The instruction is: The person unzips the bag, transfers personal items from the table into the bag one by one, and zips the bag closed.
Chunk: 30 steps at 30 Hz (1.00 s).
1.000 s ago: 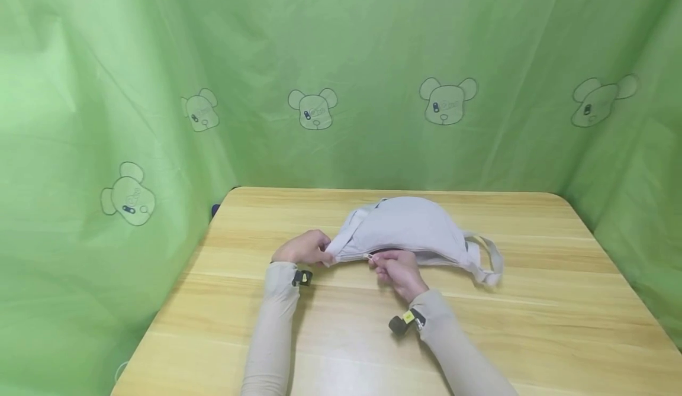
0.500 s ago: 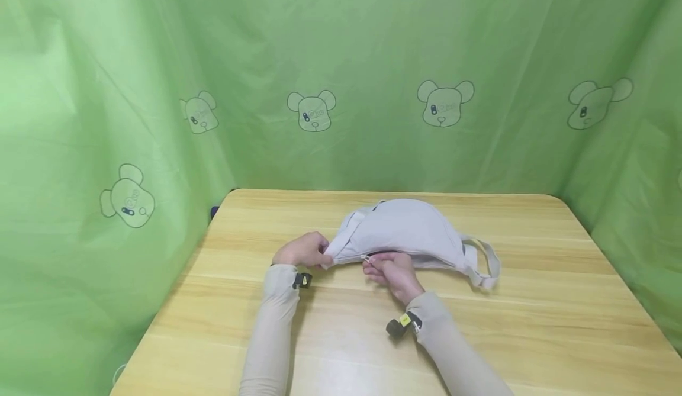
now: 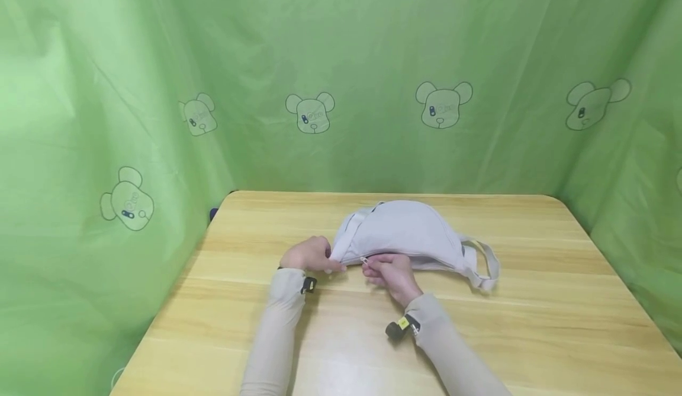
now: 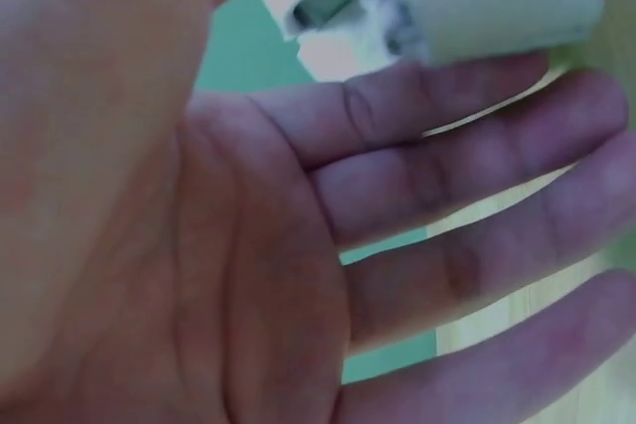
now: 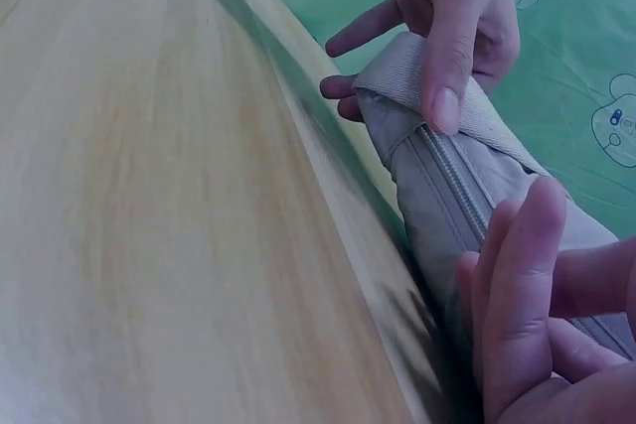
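Note:
A pale grey waist bag [image 3: 407, 227] lies on the wooden table, its curved side toward the back and its zipper side toward me. My left hand [image 3: 311, 255] holds the bag's left end, thumb on top of the strap end and fingers beneath, as the right wrist view shows. The other left fingers [image 4: 467, 245] are spread and fairly straight. Close by, my right hand [image 3: 396, 277] pinches the small white zipper pull [image 3: 364, 260] near the left end. Zipper teeth [image 5: 457, 181] run between the two hands. To the right of the pull, fingers partly hide the zipper line.
The bag's loose strap loop [image 3: 486, 263] hangs off its right end onto the table [image 3: 559, 313]. A green curtain [image 3: 373, 35] printed with bear heads surrounds the table at the back and sides. Small black cameras [image 3: 396, 330] are strapped at both wrists.
My right hand has drawn the zipper pull slightly left. My left hand has shifted a little right, with its thumb now farther along the bag's end.

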Tool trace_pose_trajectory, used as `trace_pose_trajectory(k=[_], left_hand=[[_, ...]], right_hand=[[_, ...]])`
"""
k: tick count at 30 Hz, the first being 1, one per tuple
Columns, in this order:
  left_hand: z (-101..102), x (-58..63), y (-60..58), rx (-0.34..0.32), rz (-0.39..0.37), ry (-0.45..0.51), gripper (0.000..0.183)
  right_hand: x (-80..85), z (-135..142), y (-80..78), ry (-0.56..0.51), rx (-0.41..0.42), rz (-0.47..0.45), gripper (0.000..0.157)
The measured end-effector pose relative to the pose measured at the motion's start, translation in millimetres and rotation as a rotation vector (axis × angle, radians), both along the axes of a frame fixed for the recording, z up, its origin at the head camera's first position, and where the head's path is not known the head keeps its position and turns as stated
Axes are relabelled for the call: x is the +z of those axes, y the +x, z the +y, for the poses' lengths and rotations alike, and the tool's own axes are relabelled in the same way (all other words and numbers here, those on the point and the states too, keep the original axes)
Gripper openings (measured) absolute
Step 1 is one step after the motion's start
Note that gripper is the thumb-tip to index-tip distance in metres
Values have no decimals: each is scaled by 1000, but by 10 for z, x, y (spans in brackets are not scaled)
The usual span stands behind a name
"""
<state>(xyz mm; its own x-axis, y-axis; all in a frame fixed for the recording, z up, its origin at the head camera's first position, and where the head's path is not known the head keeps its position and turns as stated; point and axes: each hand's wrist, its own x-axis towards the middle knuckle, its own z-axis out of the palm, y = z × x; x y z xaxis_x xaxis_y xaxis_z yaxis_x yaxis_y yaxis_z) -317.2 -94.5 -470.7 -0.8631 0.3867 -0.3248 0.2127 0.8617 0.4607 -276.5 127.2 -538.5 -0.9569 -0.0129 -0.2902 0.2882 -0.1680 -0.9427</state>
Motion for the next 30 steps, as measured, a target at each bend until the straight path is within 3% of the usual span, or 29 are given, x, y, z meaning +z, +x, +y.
trace_pose_trajectory(k=[13, 30], left_hand=[[39, -6, 12, 20, 24, 22, 25], [7, -51, -45, -5, 33, 35, 22]], right_hand=[[-21, 0, 4, 6, -9, -18, 26], [-59, 55, 7, -127, 37, -80, 30]])
